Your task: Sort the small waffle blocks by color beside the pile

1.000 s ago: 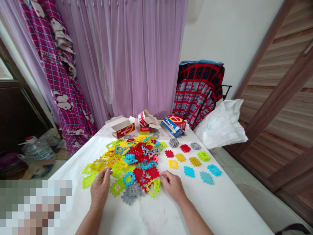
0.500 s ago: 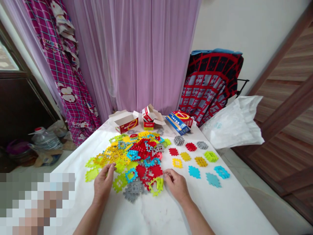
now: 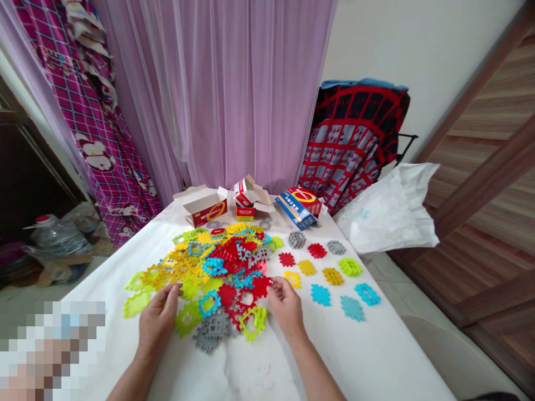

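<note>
A heap of plastic interlocking tiles with notched edges, in yellow, red, blue, lime and grey, spreads over the table's middle. My right hand [image 3: 286, 306] pinches the edge of a red tile [image 3: 262, 286] at the heap's near right side. On the left, my left hand [image 3: 159, 314] rests beside the heap, fingers loosely bent and slightly apart, nothing visible in them. Closest to it are a lime tile [image 3: 188, 318] and another lime tile [image 3: 137, 304]. Grey tiles [image 3: 212, 329] and a lime frame tile [image 3: 253, 324] lie between my hands.
Right of the heap, separate tiles and small stacks stand by colour, among them a blue tile [image 3: 320, 294] and a grey stack [image 3: 296, 240]. Open cardboard boxes [image 3: 207, 211] and a blue-red box [image 3: 297, 207] line the back. A white bag [image 3: 390, 209] hangs beyond the right edge.
My right hand has moved up and inward onto the red tile, which has shifted slightly. My left hand stays beside the heap. The view has turned a little to the right.
</note>
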Tool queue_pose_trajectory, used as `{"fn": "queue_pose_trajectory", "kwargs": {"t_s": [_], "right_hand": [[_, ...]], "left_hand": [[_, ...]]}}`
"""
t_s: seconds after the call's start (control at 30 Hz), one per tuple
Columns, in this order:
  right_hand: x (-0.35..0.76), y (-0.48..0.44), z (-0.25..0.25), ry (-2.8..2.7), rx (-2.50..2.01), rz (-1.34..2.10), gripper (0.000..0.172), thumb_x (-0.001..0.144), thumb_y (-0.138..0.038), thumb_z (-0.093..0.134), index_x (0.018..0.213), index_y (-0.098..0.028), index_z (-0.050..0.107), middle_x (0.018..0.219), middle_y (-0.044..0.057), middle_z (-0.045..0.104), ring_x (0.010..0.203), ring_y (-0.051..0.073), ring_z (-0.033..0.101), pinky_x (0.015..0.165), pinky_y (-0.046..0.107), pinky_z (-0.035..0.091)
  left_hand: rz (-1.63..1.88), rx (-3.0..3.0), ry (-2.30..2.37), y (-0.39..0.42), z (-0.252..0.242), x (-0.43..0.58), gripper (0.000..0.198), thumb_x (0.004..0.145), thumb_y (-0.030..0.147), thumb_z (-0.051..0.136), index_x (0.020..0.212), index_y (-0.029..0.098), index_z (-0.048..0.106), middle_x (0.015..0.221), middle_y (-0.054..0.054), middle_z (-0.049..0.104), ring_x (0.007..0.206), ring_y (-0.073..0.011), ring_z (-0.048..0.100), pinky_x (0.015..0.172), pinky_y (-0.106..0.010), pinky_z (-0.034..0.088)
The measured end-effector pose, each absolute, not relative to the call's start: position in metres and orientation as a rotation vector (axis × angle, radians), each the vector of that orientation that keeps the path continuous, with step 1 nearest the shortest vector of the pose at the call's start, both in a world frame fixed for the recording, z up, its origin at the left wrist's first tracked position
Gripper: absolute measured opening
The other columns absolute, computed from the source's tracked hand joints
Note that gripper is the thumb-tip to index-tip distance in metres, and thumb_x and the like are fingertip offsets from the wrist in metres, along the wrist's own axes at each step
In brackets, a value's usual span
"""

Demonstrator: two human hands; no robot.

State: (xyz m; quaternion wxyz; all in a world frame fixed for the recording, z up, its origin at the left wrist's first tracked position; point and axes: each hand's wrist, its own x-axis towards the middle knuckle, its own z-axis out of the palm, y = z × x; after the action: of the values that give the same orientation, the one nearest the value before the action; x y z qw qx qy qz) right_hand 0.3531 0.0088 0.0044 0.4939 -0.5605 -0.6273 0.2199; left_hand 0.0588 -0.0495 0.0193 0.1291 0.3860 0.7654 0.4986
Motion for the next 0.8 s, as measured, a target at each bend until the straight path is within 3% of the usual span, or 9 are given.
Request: {"fn": "queue_pose_trajectory", "kwargs": {"t_s": [0.2,0.4,0.53,0.63,0.8], "right_hand": [[0.369,-0.008,0.017,-1.901,-1.135,-0.055,0.018,0.092,-0.022,0.05,0.092,-0.022,0.068,0.085,0.004,0.07,0.081,0.016,0.064,0.076,0.026,0.049],[0.383,-0.019,0.011,-1.978,-1.242,0.109,0.024,0.094,-0.024,0.046,0.089,-0.024,0.07,0.088,0.004,0.072,0.086,0.016,0.066,0.08,0.026,0.051],[0.391,-0.014,0.008,-2.014,-1.327,0.213,0.022,0.083,-0.019,0.055,0.098,-0.024,0.07,0.112,0.006,0.071,0.106,0.019,0.064,0.094,0.032,0.051],[0.389,-0.012,0.008,-2.108,-1.335,0.297,0.034,0.074,-0.016,0.06,0.106,-0.024,0.068,0.133,0.006,0.062,0.12,0.021,0.058,0.102,0.036,0.048],[0.381,-0.007,0.019,-2.217,-1.355,0.397,0.045,0.071,-0.013,0.06,0.115,-0.023,0.064,0.136,0.006,0.06,0.122,0.023,0.056,0.105,0.039,0.044]], "left_hand": [[1.448,1.103,2.217,-0.05,0.021,0.06,0.046,0.066,0.062,0.053,0.084,0.024,0.072,0.082,-0.004,0.076,0.092,-0.0263,0.069,0.086,-0.035,0.054],[1.402,1.087,2.229,-0.05,0.022,0.061,0.047,0.066,0.064,0.052,0.085,0.025,0.072,0.083,-0.003,0.076,0.092,-0.0266,0.069,0.087,-0.036,0.053],[1.393,1.107,2.239,-0.05,0.022,0.061,0.046,0.066,0.064,0.053,0.084,0.026,0.072,0.083,-0.003,0.076,0.091,-0.0262,0.069,0.083,-0.034,0.054],[1.396,1.111,2.243,-0.05,0.021,0.06,0.046,0.066,0.064,0.053,0.084,0.026,0.072,0.083,-0.003,0.076,0.09,-0.026,0.069,0.081,-0.033,0.054],[1.372,1.093,2.227,-0.05,0.022,0.06,0.047,0.066,0.065,0.051,0.085,0.027,0.072,0.084,-0.003,0.076,0.091,-0.0264,0.069,0.086,-0.035,0.053]]}}
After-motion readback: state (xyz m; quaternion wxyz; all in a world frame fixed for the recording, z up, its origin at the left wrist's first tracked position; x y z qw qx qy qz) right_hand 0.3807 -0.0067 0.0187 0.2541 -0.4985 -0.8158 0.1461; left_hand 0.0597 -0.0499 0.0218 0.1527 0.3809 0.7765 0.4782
